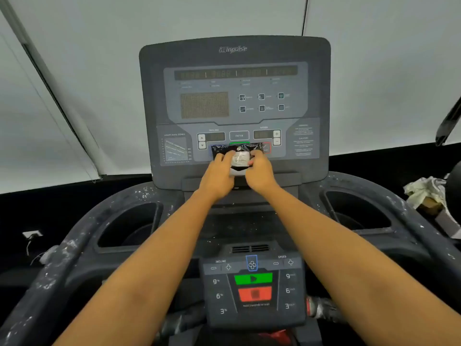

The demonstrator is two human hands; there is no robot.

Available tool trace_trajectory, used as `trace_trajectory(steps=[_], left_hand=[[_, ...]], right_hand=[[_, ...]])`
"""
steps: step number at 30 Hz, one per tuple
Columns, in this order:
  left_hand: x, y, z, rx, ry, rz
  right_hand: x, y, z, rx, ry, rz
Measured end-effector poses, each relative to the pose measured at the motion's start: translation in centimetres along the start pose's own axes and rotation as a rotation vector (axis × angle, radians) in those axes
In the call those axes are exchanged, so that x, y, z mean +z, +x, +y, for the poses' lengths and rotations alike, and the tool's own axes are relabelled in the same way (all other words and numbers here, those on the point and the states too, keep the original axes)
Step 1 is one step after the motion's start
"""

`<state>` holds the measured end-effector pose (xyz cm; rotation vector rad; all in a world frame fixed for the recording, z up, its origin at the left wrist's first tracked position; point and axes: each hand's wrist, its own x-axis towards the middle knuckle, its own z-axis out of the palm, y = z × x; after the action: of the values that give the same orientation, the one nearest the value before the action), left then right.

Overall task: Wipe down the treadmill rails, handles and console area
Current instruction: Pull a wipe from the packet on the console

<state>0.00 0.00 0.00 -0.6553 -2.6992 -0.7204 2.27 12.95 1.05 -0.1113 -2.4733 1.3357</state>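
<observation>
Pinching a black packet (pixel 238 152) from either side, the left hand (pixel 218 174) and right hand (pixel 260 172) curl their fingers (pixel 225 157) round it. The console (pixel 234 58) buttons (pixel 239 135) sit just beyond the fingers. A hard tug to open the packet could knock one, or the packet could slip.

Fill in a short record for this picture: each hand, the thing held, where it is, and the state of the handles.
left hand: grips the black packet's left side
right hand: grips its right side
black packet: white label, held in front of the console's lower buttons
handles: dark, flecked with white specks
crumpled cloth: lies off to the right, untouched
</observation>
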Motion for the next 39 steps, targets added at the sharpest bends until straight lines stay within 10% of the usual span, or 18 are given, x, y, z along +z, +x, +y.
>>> trace_trajectory(steps=[39], left_hand=[[-1.4, 2.3, -1.6, -0.206, -0.447, 0.139]], right_hand=[[2.7, 0.6, -0.1, -0.247, -0.394, 0.170]])
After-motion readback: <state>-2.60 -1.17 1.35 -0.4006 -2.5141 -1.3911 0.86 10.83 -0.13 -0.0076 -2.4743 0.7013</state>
